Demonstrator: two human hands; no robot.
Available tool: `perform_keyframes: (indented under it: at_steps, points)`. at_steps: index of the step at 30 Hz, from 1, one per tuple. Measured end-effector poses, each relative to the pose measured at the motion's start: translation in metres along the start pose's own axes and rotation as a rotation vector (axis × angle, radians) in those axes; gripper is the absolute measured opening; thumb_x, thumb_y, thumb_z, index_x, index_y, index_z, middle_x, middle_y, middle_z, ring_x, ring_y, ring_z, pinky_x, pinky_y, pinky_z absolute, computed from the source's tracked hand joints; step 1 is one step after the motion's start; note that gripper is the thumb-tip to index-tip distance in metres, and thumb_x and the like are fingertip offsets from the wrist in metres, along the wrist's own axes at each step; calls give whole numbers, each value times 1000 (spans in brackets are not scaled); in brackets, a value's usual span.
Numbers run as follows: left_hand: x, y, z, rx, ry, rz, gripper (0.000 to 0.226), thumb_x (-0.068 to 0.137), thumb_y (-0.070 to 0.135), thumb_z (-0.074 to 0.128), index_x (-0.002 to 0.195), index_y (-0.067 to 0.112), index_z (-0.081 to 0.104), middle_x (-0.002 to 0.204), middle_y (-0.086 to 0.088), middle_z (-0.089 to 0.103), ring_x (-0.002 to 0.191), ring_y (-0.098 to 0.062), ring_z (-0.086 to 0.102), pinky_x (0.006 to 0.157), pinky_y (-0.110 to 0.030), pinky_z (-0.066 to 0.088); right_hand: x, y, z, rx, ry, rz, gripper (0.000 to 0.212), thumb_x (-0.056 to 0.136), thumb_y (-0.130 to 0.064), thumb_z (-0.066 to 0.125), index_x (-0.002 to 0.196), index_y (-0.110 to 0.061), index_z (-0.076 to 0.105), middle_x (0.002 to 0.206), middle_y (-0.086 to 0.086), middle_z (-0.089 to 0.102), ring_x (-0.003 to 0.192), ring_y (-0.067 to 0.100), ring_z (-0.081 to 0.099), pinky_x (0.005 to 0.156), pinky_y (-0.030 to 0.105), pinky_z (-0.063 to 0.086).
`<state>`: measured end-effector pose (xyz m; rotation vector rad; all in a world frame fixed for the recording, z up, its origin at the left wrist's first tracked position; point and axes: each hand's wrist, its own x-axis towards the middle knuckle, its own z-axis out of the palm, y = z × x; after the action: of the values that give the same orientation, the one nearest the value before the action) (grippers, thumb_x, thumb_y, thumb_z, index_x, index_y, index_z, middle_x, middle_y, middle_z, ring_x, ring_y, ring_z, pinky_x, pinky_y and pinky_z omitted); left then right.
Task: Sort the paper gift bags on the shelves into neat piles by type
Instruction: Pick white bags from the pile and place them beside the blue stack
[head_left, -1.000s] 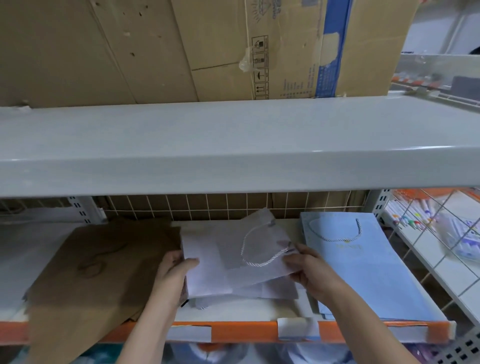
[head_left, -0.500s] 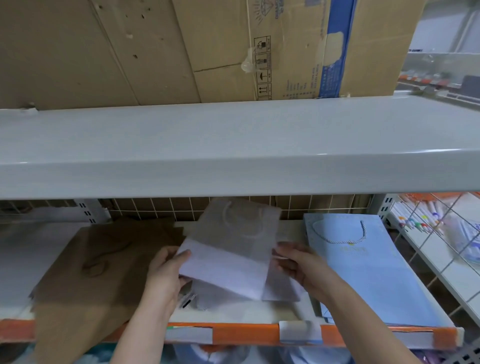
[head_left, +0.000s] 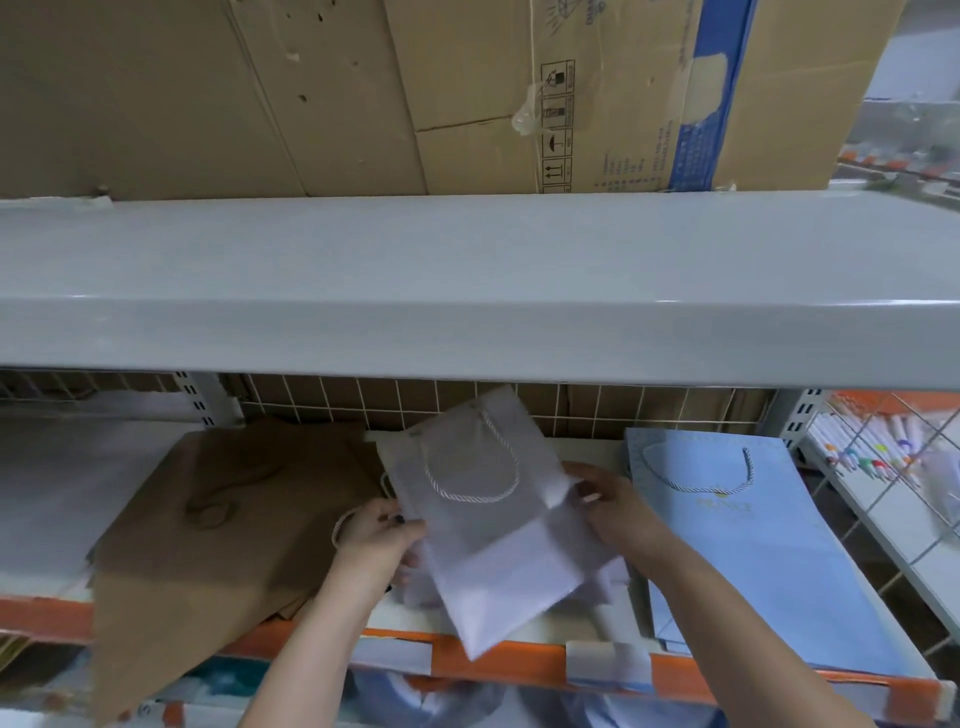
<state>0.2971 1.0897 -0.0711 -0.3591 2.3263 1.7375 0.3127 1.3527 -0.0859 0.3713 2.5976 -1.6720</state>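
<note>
A flat white gift bag (head_left: 485, 545) with a white cord handle lies tilted on the middle of the lower shelf, atop other white bags. My left hand (head_left: 376, 540) grips its left edge, thumb on top. My right hand (head_left: 613, 506) pinches its right edge near the upper corner. To the left lies a pile of brown paper bags (head_left: 208, 519), overhanging the shelf front. On the right rests a light blue gift bag (head_left: 753, 545) with a cord handle.
A grey upper shelf (head_left: 467, 291) overhangs the work area, loaded with cardboard boxes (head_left: 363, 93). A wire grid (head_left: 597, 405) backs the lower shelf. The orange shelf edge (head_left: 519, 660) runs along the front. A wire rack of markers (head_left: 872, 452) stands at the right.
The white bag has been turned and swung so its handle end points to the back and its bottom juts over the shelf front. Both hands shifted along its edges.
</note>
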Motion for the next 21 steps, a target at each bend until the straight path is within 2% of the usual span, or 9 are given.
perform_keyframes:
  at_steps: [2,4,7,10,11,13,16,18,21]
  points:
    - [1,-4,1,25,19,7,12,86,11,66,85,18,55,72,-11,64,53,-18,57,44,-23,44,11,-1,-2,-160,52,-63,46,94,-4,44,135,-25,55,108,5,64,82,14,59,59,10,45]
    - [2,-9,0,-16,50,-20,11,86,15,66,86,13,55,62,-7,62,46,-15,54,39,-21,40,19,-3,-3,-393,96,-109,53,93,-3,42,138,-29,51,124,5,61,100,18,60,76,22,47]
    - [6,-12,3,-186,98,-103,13,90,4,60,80,5,51,52,-11,61,43,-21,59,44,-28,47,21,-4,1,-595,106,-206,62,89,-3,44,144,-30,41,144,2,47,128,24,46,102,34,40]
    - [9,-11,12,-241,144,-138,8,90,-5,54,83,-2,52,55,-18,62,45,-26,63,45,-30,54,14,2,10,-708,31,-272,54,91,-25,52,143,-36,40,149,-7,38,135,19,35,107,34,31]
    - [8,-10,17,-150,169,-112,2,89,-4,54,89,-5,55,60,-18,63,47,-27,63,47,-32,55,12,5,12,-731,-11,-273,51,90,-34,55,139,-39,44,148,-10,38,136,17,33,107,34,29]
    - [3,-10,23,145,233,-41,28,83,5,61,108,-5,53,77,-15,63,62,-30,63,57,-37,52,8,13,16,-773,-111,-231,50,85,-48,57,134,-42,48,147,-12,39,137,16,30,109,36,27]
    - [-6,-12,24,690,286,71,71,80,33,70,137,14,32,128,-11,46,116,-32,51,81,-35,45,4,26,22,-887,-185,-166,55,85,-49,52,139,-42,41,152,-14,30,143,18,22,114,45,23]
    - [-8,-15,24,860,242,188,74,85,43,62,146,26,24,144,-5,34,133,-26,35,99,-35,37,4,30,24,-934,-154,-144,54,91,-40,44,144,-39,35,157,-12,22,147,21,14,116,48,19]
    - [-2,-21,24,947,126,228,67,92,46,50,151,32,19,152,7,33,139,-18,29,107,-33,28,5,31,24,-984,-100,-104,53,97,-27,34,148,-35,27,159,-7,19,148,23,10,118,47,16]
